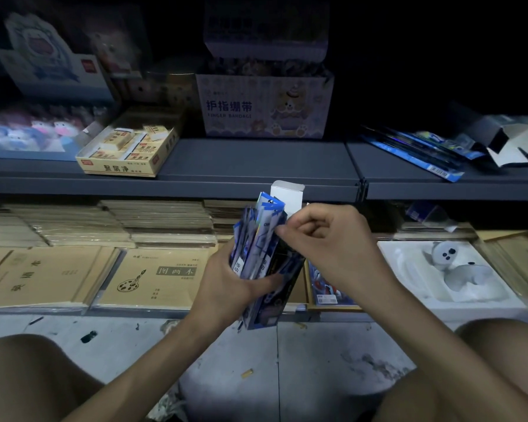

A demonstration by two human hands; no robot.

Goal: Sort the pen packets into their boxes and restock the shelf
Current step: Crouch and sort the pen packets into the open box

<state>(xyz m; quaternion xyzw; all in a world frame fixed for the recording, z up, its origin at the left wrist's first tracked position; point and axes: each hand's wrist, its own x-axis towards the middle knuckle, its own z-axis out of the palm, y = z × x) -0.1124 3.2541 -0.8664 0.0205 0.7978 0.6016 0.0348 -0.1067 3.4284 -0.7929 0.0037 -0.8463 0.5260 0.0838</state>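
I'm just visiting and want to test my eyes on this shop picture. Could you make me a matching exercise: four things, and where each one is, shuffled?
Things: 1 eraser box; 2 bandage box; 3 loose pen packets; 4 pen box.
Places: A right end of the shelf; B held in the left hand, the right hand pinching a packet inside; C left on the shelf, at its front edge; D middle of the shelf, further back.
Pairs: 1-C, 2-D, 3-A, 4-B.
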